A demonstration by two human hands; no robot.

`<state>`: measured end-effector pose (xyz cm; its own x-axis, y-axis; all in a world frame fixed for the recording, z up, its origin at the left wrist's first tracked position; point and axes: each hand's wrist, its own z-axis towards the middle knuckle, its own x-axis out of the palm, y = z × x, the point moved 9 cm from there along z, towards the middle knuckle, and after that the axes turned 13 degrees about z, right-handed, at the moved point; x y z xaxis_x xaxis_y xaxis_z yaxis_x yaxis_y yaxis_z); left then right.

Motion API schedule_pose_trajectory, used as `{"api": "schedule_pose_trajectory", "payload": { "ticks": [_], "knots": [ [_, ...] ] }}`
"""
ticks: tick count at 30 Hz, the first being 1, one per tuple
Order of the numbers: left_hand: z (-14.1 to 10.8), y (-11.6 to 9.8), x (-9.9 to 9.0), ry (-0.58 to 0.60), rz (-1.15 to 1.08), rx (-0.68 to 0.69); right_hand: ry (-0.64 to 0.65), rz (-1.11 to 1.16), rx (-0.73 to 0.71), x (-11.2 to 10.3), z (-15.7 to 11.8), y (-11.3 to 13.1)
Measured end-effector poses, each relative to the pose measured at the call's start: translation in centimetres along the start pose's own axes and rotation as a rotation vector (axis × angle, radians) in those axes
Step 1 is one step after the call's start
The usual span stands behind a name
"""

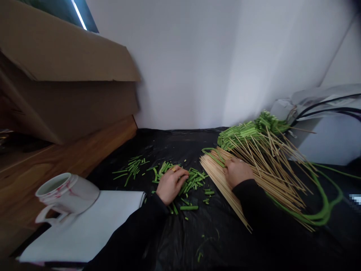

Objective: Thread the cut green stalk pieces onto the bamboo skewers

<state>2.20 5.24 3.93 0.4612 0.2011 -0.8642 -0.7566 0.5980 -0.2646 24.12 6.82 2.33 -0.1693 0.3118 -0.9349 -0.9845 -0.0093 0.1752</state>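
Observation:
My left hand (171, 183) rests over a pile of short cut green stem pieces (195, 179). Its thumb and forefinger come together, and whatever lies between them is hidden. On the right, my right hand (239, 172) is closed around long green stems that look like garlic scapes (321, 218), on top of a spread of thin wooden skewers (218, 176). The stems poke out ahead of its fingers and loop out to the right behind the wrist. Beyond that hand, many green pieces threaded on skewers (242, 135) lie stacked toward the wall.
Black plastic sheeting (180, 145) covers the work surface. At left, a white mug (69, 194) with red marks stands on a white pad (113, 210). A cardboard box (84, 105) sits back left. Dark cables (324, 103) and a white box (329, 139) are at right.

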Motion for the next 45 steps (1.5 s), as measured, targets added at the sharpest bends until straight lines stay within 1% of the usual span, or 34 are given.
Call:
{"api": "schedule_pose_trajectory", "payload": {
  "ticks": [3,5,7,9,13,16,18,21,23,25,27,29,30,31,32,34,36,38,39,40,43,45],
  "knots": [
    [-0.1,-0.6,0.2,0.008,-0.016,0.073,0.004,0.008,0.012,0.2,-0.1,-0.2],
    [-0.1,-0.7,0.1,-0.006,-0.063,0.08,-0.003,0.018,0.016,0.1,-0.1,-0.3],
    [0.0,-0.3,-0.4,-0.057,-0.145,0.038,-0.019,0.026,0.019,-0.1,-0.1,-0.2],
    [0.0,0.4,-1.2,-0.134,-0.229,-0.031,-0.052,0.065,-0.01,-0.5,-0.2,0.4],
    [-0.1,1.8,-2.4,-0.253,-0.289,-0.141,-0.108,0.163,-0.149,-1.2,-0.9,2.9],
    [-0.4,2.4,-3.2,-0.335,-0.237,-0.179,-0.181,0.198,-0.332,-2.1,-2.1,5.4],
    [-0.5,2.4,-3.5,-0.353,-0.181,-0.174,-0.242,0.231,-0.462,-3.0,-3.0,6.9],
    [-0.4,2.5,-3.1,-0.309,-0.121,-0.152,-0.276,0.295,-0.577,-3.7,-4.0,8.2],
    [-0.3,2.6,-2.7,-0.267,-0.134,-0.145,-0.279,0.352,-0.611,-4.0,-4.3,8.5],
    [-0.2,2.6,-2.4,-0.231,-0.208,-0.148,-0.303,0.403,-0.607,-4.5,-4.5,8.4],
    [-0.1,2.6,-2.1,-0.199,-0.303,-0.164,-0.373,0.426,-0.581,-5.3,-4.7,8.0],
    [0.0,2.5,-1.9,-0.157,-0.385,-0.206,-0.469,0.432,-0.562,-6.2,-5.2,7.8],
    [0.1,2.5,-1.6,-0.122,-0.427,-0.237,-0.497,0.438,-0.564,-6.6,-5.5,8.0],
    [0.1,2.5,-1.3,-0.071,-0.479,-0.273,-0.49,0.455,-0.577,-6.7,-5.9,8.3],
    [0.1,2.4,-0.8,-0.009,-0.543,-0.308,-0.443,0.481,-0.602,-6.5,-6.1,8.8],
    [-0.1,2.1,0.4,0.109,-0.709,-0.371,-0.289,0.546,-0.641,-5.4,-6.4,10.1],
    [-0.4,1.6,1.4,0.195,-0.9,-0.411,-0.178,0.626,-0.61,-4.3,-6.3,10.7],
    [-0.9,1.0,2.5,0.276,-1.064,-0.435,-0.117,0.778,-0.503,-3.5,-5.8,10.5],
    [-1.2,0.7,3.1,0.331,-1.125,-0.444,-0.078,0.894,-0.428,-3.0,-5.4,10.1],
    [-1.5,0.3,3.7,0.393,-1.174,-0.454,-0.018,1.032,-0.343,-2.3,-5.0,9.7],
    [-2.5,-0.5,5.0,0.55,-1.275,-0.495,0.237,1.434,-0.099,0.2,-4.4,9.4],
    [-2.8,-0.9,5.3,0.608,-1.294,-0.502,0.347,1.573,-0.006,1.1,-4.5,9.6]
  ]
}}
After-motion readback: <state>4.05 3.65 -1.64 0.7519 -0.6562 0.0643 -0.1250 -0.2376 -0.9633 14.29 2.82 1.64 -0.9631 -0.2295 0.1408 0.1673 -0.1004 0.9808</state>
